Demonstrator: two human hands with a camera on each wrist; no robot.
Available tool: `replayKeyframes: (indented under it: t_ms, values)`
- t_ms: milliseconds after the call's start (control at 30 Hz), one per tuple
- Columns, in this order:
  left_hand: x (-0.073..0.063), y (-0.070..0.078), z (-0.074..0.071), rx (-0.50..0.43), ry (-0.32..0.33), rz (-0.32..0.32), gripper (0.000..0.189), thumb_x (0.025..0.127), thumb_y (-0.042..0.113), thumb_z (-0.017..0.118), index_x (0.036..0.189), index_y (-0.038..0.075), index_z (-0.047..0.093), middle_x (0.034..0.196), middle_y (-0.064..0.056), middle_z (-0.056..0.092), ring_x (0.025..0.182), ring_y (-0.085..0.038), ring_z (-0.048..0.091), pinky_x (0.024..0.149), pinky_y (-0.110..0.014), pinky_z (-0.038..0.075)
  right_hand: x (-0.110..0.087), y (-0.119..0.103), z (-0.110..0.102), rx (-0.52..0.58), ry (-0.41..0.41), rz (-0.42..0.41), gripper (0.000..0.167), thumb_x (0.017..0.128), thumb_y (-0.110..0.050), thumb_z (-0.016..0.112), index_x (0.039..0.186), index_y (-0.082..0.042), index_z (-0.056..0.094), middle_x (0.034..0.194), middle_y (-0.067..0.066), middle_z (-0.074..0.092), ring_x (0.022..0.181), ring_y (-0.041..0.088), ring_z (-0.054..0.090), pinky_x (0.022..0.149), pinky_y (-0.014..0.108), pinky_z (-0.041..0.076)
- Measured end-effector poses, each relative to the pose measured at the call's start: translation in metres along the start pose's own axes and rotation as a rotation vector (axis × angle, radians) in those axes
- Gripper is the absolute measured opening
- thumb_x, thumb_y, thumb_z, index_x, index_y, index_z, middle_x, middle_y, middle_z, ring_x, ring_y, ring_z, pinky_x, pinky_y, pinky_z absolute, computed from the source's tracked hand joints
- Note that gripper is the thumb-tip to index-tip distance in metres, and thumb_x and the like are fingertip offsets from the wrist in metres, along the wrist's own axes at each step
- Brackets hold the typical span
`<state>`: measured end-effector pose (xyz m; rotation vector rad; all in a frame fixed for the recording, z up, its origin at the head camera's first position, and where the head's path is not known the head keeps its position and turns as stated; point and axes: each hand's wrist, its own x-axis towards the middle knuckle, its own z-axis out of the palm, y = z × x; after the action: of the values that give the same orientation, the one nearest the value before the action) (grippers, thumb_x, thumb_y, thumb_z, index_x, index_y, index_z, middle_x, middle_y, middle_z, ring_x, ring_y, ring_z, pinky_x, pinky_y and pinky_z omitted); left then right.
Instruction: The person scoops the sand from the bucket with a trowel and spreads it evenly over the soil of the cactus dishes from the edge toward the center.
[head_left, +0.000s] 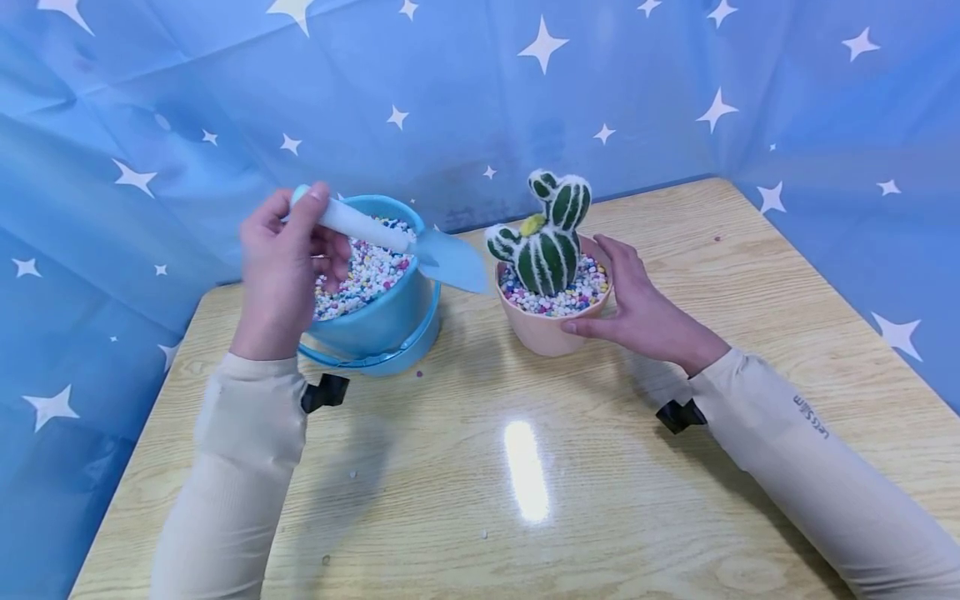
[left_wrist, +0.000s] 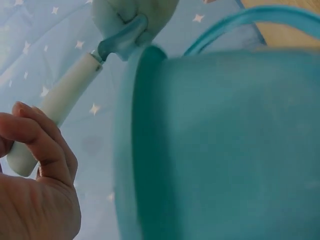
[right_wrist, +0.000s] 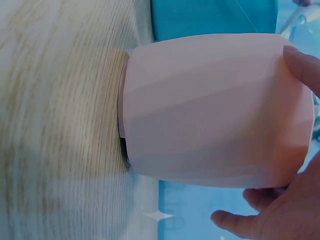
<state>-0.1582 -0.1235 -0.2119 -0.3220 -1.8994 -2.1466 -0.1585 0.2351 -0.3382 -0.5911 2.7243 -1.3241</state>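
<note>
My left hand (head_left: pixel 281 258) pinches the white handle of a small trowel (head_left: pixel 453 260) near its end. Its light-blue blade extends right, past the rim of a blue bucket (head_left: pixel 375 325) and toward a pink flowerpot (head_left: pixel 543 335). Multicoloured beads (head_left: pixel 367 279) fill the bucket beneath that hand. A fuzzy green toy cactus (head_left: pixel 550 260) stands in the flowerpot among similar beads. My right hand (head_left: pixel 648 312) holds the flowerpot at its right side, thumb on the near wall and fingers around the far side. In the right wrist view the pot's wall (right_wrist: pixel 210 110) hides part of that hand.
The wooden table (head_left: pixel 420 517) carries a few stray beads near the bucket and toward the front. A blue cloth with white stars (head_left: pixel 465 83) hangs behind and along both sides. The bucket's handle (head_left: pixel 352 362) hangs down at its front.
</note>
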Motion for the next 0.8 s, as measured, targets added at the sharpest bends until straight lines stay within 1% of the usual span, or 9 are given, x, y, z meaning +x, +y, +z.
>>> replayKeyframes:
  t_ms: [133, 200, 300, 400, 533, 700, 800]
  values:
    - [0.001, 0.014, -0.021, -0.133, 0.138, 0.014, 0.030, 0.095, 0.020, 0.068, 0.090, -0.008, 0.058, 0.060, -0.016, 0.058, 0.037, -0.020, 0.048, 0.030, -0.024, 0.034, 0.000, 0.000, 0.000, 0.002, -0.002, -0.007, 0.106, 0.082, -0.042, 0.080, 0.158, -0.021, 0.010, 0.160, 0.013, -0.001, 0.146, 0.034, 0.003, 0.110, 0.067, 0.015]
    - [0.002, 0.023, -0.034, -0.164, 0.220, 0.027, 0.031, 0.094, 0.020, 0.069, 0.091, -0.010, 0.060, 0.059, -0.017, 0.059, 0.036, -0.020, 0.048, 0.029, -0.024, 0.033, 0.000, 0.001, 0.000, 0.006, -0.004, -0.002, 0.107, 0.082, -0.042, 0.080, 0.158, -0.021, 0.008, 0.160, 0.013, -0.001, 0.146, 0.034, 0.003, 0.110, 0.067, 0.015]
    - [0.002, 0.035, -0.052, -0.191, 0.314, 0.051, 0.034, 0.092, 0.020, 0.072, 0.092, -0.012, 0.061, 0.058, -0.019, 0.058, 0.036, -0.021, 0.047, 0.029, -0.024, 0.032, -0.001, 0.001, -0.001, 0.004, -0.008, 0.009, 0.108, 0.082, -0.044, 0.080, 0.158, -0.023, 0.007, 0.161, 0.012, -0.002, 0.146, 0.034, 0.002, 0.110, 0.067, 0.015]
    - [0.004, 0.043, -0.067, -0.148, 0.372, 0.095, 0.034, 0.091, 0.019, 0.073, 0.093, -0.013, 0.062, 0.056, -0.019, 0.057, 0.035, -0.021, 0.046, 0.029, -0.024, 0.030, -0.002, 0.001, -0.002, 0.002, -0.012, 0.012, 0.106, 0.083, -0.044, 0.079, 0.158, -0.025, 0.007, 0.161, 0.011, -0.003, 0.146, 0.033, 0.001, 0.110, 0.067, 0.015]
    - [0.007, 0.048, -0.082, -0.047, 0.402, 0.139, 0.031, 0.091, 0.019, 0.072, 0.089, -0.011, 0.062, 0.055, -0.018, 0.055, 0.035, -0.020, 0.046, 0.030, -0.023, 0.031, -0.002, 0.001, -0.002, 0.001, -0.016, 0.013, 0.105, 0.084, -0.044, 0.078, 0.158, -0.025, 0.007, 0.161, 0.010, -0.004, 0.147, 0.032, 0.001, 0.110, 0.066, 0.015]
    - [0.009, 0.047, -0.096, 0.021, 0.444, 0.116, 0.032, 0.092, 0.019, 0.072, 0.079, -0.007, 0.057, 0.056, -0.017, 0.056, 0.036, -0.020, 0.048, 0.030, -0.023, 0.033, -0.002, 0.001, -0.001, 0.009, -0.020, 0.021, 0.105, 0.084, -0.044, 0.078, 0.158, -0.024, 0.007, 0.161, 0.010, -0.004, 0.146, 0.032, 0.001, 0.110, 0.066, 0.015]
    - [0.010, 0.043, -0.105, 0.064, 0.471, 0.109, 0.031, 0.092, 0.019, 0.071, 0.079, -0.005, 0.057, 0.056, -0.017, 0.057, 0.036, -0.019, 0.049, 0.030, -0.022, 0.034, -0.001, 0.001, 0.000, 0.012, -0.020, 0.021, 0.105, 0.084, -0.044, 0.078, 0.158, -0.023, 0.007, 0.161, 0.011, -0.003, 0.146, 0.033, 0.001, 0.110, 0.066, 0.015]
